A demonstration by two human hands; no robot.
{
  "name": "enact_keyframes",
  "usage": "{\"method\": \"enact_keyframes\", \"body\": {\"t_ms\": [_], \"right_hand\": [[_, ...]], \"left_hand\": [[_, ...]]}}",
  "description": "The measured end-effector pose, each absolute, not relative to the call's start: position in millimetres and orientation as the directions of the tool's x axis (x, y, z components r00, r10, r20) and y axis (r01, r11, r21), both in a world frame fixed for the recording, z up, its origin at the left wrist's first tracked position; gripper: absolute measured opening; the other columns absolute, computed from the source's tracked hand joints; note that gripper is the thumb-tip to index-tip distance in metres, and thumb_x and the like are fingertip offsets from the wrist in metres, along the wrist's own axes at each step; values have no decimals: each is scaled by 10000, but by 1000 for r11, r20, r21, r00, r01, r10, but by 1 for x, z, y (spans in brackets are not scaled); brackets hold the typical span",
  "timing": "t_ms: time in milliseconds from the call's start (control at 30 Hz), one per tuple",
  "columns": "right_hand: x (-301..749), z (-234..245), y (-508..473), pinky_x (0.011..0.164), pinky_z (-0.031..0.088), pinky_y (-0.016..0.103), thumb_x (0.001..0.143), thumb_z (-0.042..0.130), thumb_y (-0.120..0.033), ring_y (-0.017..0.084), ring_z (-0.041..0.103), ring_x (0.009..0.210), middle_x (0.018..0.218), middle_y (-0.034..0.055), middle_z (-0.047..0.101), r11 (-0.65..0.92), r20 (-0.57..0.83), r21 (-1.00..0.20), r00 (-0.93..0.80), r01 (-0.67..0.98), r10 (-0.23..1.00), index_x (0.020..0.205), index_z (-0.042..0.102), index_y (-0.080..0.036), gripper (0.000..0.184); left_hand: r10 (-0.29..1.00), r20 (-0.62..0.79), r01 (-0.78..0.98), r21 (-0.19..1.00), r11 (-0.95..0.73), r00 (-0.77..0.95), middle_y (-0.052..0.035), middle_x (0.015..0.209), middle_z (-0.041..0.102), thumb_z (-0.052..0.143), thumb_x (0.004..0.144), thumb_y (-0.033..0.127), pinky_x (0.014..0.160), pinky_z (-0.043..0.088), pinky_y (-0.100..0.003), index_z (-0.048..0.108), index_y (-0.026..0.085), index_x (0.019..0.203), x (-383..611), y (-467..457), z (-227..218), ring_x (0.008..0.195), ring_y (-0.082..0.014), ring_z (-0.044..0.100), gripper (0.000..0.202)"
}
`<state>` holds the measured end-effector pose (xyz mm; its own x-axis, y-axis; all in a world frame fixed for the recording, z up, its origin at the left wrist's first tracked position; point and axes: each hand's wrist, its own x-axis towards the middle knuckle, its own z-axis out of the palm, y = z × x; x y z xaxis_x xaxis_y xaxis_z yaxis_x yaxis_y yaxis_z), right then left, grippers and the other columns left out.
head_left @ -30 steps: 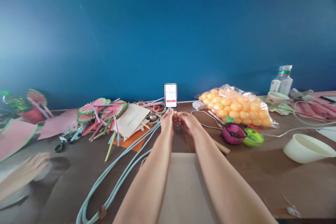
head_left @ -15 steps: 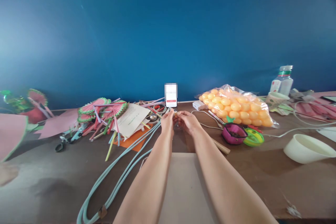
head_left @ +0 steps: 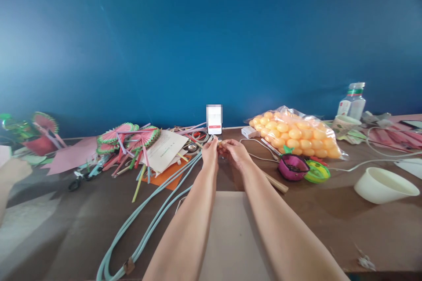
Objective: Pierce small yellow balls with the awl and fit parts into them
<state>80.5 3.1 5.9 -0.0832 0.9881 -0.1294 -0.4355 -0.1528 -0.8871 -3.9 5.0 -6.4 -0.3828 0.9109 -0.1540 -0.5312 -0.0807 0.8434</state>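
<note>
Both arms reach forward over the table, and the hands meet just below a phone (head_left: 214, 122) propped upright against the blue panel. My left hand (head_left: 209, 153) is closed in a pinch with the thumb side toward the right hand. My right hand (head_left: 236, 152) is closed too, thumb and fingertips together. Between the fingertips shows a tiny gold-coloured shiny piece (head_left: 220, 143), too small to name; the fingers hide most of it. Right of the hands lie a small white box (head_left: 250, 132) and a white cable (head_left: 260, 156).
Light-blue tubing (head_left: 145, 204) loops at left, beside paper fans (head_left: 144, 137), papers (head_left: 167, 149) and scissors (head_left: 75, 183). On the right are a bag of orange balls (head_left: 296, 134), a purple bowl (head_left: 292, 169) and a white tub (head_left: 385, 185). Another person's hand (head_left: 15, 171) shows far left.
My hands stay nearly still, fingertips together. At far left, the other person's hand has moved up, and the large pink sheet there has mostly left the view.
</note>
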Motion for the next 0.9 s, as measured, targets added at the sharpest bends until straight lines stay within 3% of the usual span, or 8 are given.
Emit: {"method": "enact_keyframes", "body": {"t_ms": [433,900], "right_hand": [[79,0,4,638,536,289,549,802,-237,126,584,563,534,-46,559,-86,-58,-903,-80,-422,995,626,581,-191,239],[77,2,2,628,549,284,565,792,-217,119,560,548,524,-34,562,-115,-98,-887,-60,-447,993,607,558,-190,239]], "left_hand": [[899,-112,-438,894,-95,-424,-28,610,595,737,644,444,548,441,-271,600,134,704,-3,6,-10,532,-132,548,345],[894,-117,-396,915,-71,-432,-21,567,585,729,654,419,511,409,-245,598,136,683,-4,4,-10,500,-121,526,314]]}}
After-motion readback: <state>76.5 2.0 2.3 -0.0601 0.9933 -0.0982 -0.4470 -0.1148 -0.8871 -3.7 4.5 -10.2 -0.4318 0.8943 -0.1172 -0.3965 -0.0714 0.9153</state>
